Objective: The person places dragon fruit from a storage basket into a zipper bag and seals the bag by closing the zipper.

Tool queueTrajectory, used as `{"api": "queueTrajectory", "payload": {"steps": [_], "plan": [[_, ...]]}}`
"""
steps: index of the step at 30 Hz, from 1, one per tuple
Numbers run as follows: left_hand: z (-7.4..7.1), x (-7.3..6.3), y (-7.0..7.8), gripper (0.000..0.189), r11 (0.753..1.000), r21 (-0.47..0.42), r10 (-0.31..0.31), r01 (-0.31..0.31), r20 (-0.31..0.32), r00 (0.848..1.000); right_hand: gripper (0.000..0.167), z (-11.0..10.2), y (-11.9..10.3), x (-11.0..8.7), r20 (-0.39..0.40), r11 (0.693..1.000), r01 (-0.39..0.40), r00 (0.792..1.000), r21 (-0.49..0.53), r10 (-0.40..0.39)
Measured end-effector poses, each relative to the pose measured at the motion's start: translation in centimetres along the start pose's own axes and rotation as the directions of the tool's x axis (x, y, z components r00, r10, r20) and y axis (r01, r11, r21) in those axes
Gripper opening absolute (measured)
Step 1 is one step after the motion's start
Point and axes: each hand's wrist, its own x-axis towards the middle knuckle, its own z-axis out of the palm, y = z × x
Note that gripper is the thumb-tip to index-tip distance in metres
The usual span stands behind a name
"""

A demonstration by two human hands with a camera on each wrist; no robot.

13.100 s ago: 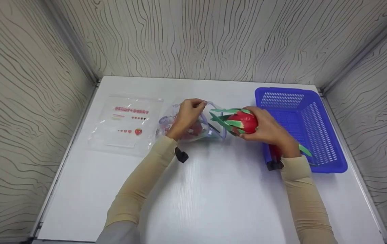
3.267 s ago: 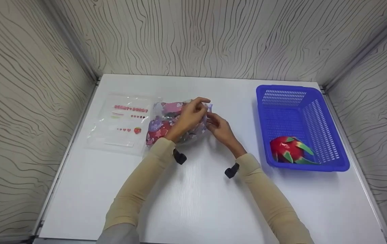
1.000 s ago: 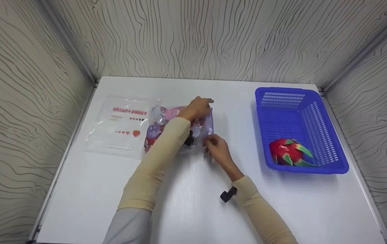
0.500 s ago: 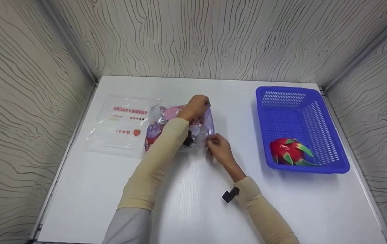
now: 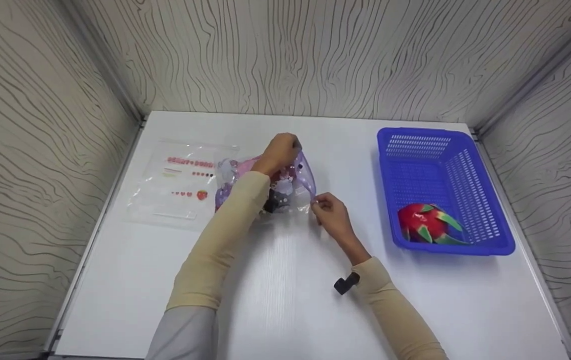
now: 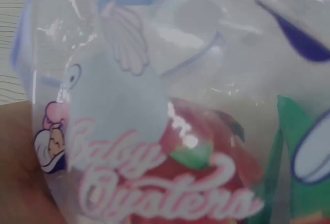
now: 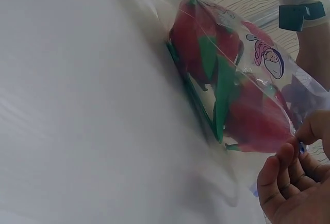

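A clear printed zip bag (image 5: pixel 289 189) with a purple zip edge (image 5: pixel 307 175) lies mid-table, its mouth end raised off the tabletop. In the right wrist view two red dragon fruits with green leaf tips, one dragon fruit (image 7: pixel 195 41) and another dragon fruit (image 7: pixel 258 116), show through the plastic. The left hand (image 5: pixel 281 150) grips the far end of the zip edge, fingers curled over it. At the near corner, the right hand (image 5: pixel 334 216) pinches the edge between thumb and finger. Pink "Baby Oysters" lettering fills the bag's side (image 6: pixel 118 105) in the left wrist view.
To the right stands a blue plastic basket (image 5: pixel 503 220) with one dragon fruit (image 5: pixel 423 222) in its near left corner. A flat clear bag (image 5: pixel 180 202) with strawberry print lies left, partly under the filled bag. Patterned panels (image 5: pixel 285 60) enclose the table (image 5: pixel 275 310).
The dragon fruit held by the right hand 13 seconds ago has left that hand. Since one second ago, the left hand has curled onto the zip edge and shifted left; the bag's mouth has lifted.
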Motion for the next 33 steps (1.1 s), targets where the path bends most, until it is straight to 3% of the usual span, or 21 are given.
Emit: {"api": "queueTrajectory", "payload": {"steps": [8,18,24,33], "plan": [[-2.3,-0.6,-0.6,0.024,0.991,-0.134,-0.044,0.029,-0.108,0.993,0.009,-0.9,-1.0,0.9,-0.053,0.999,0.033,0.998,0.015,-0.032],[-4.4,-2.0,-1.6,0.025,0.951,-0.307,-0.101,0.042,-0.182,0.978,0.011,-2.6,-2.6,2.2,-0.083,0.996,0.090,0.993,0.015,-0.088],[-5.7,-2.8,-1.8,0.025,0.942,-0.337,-0.107,0.011,-0.268,0.958,0.010,-3.6,-4.0,3.0,-0.103,0.989,0.147,0.984,0.027,-0.144],[-7.3,-4.3,-1.5,0.023,0.883,-0.469,-0.152,-0.033,-0.351,0.924,0.009,-4.9,-5.9,3.9,-0.122,0.974,0.213,0.972,0.082,-0.203]]}}
